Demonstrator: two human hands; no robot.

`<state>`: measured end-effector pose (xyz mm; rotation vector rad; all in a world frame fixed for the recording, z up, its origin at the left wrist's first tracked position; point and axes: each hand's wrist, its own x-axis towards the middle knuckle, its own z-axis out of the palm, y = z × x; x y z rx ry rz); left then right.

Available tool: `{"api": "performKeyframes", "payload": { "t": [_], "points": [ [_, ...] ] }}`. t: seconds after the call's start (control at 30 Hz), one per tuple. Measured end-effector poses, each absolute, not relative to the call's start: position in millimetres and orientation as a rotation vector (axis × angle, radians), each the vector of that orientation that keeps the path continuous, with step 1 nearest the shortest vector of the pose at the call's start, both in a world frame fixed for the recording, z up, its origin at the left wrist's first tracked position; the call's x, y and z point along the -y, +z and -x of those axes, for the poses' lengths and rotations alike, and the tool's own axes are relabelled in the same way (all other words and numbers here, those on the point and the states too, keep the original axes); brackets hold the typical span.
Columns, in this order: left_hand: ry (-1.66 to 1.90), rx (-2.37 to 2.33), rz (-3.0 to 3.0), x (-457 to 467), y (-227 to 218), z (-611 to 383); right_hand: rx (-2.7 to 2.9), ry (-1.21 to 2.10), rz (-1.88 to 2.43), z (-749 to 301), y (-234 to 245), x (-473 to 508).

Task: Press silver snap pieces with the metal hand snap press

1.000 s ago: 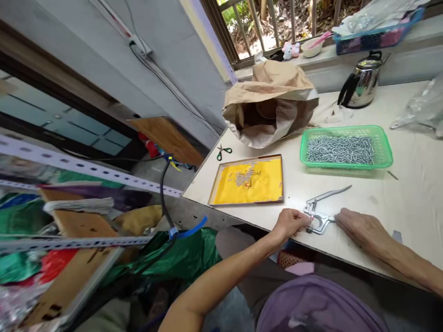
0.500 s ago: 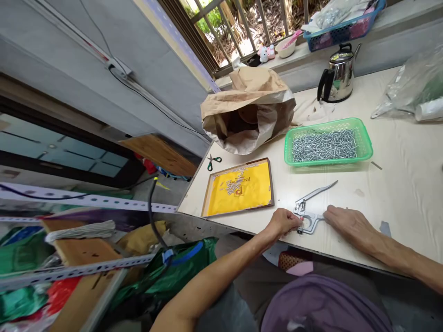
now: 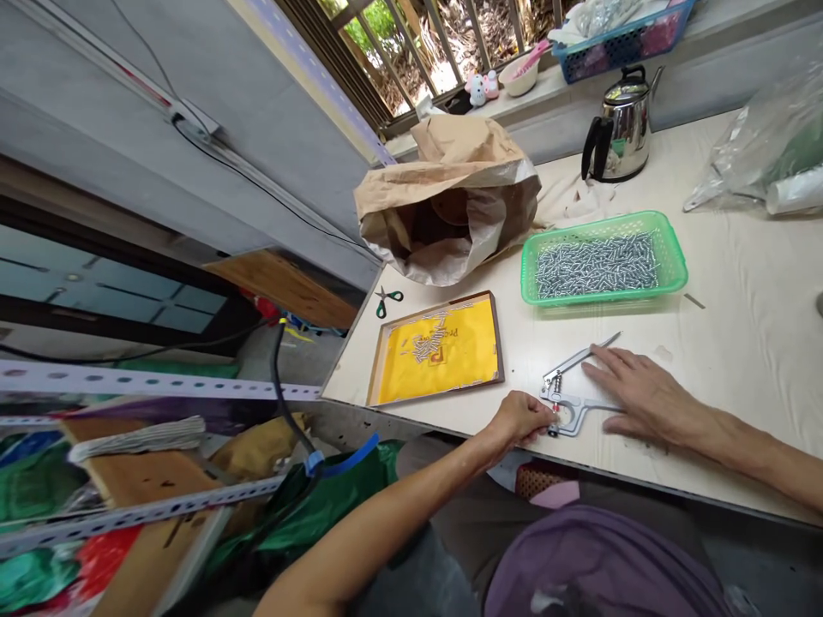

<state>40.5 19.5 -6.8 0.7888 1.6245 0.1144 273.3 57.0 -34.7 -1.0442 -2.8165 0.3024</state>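
Spring-loaded metal pliers (image 3: 574,417) lie on the table near its front edge, their two handles spread apart. My left hand (image 3: 524,418) is closed in a pinch right at the jaws, where a small red part shows. What its fingertips hold is too small to make out. My right hand (image 3: 656,396) reaches over the handles from the right with its fingers apart. Its fingertips are at the upper handle (image 3: 582,353), while the thumb lies near the end of the lower one.
Beyond the pliers sits a green basket (image 3: 604,300) of small metal pieces. To the left are a shallow tray (image 3: 472,343) with a yellow lining and small pieces, and scissors (image 3: 387,300). A paper bag (image 3: 443,188) and a kettle (image 3: 621,128) stand farther back.
My right hand has let its fingers spread and moved up from the lower handle toward the upper one. My left hand stays at the jaws. The view has shifted slightly.
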Motion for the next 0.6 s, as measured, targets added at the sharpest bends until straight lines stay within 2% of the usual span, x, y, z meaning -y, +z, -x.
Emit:
{"api": "performKeyframes", "payload": {
  "t": [0.1, 0.37, 0.6],
  "points": [
    [0.103, -1.636, -0.799, -18.0, -8.3, -41.0, 2.851, 0.227, 1.039, -277.5, -42.3, -72.0],
    [0.130, -1.659, -0.795, -15.5, -7.2, -44.3, 2.917, 0.273, 0.998, -279.2, -49.2, -83.4],
    [0.145, -1.694, -0.811, -14.8, -2.0, -47.4, 2.901, 0.251, 1.031, -273.0, -38.6, -81.5]
  ]
}}
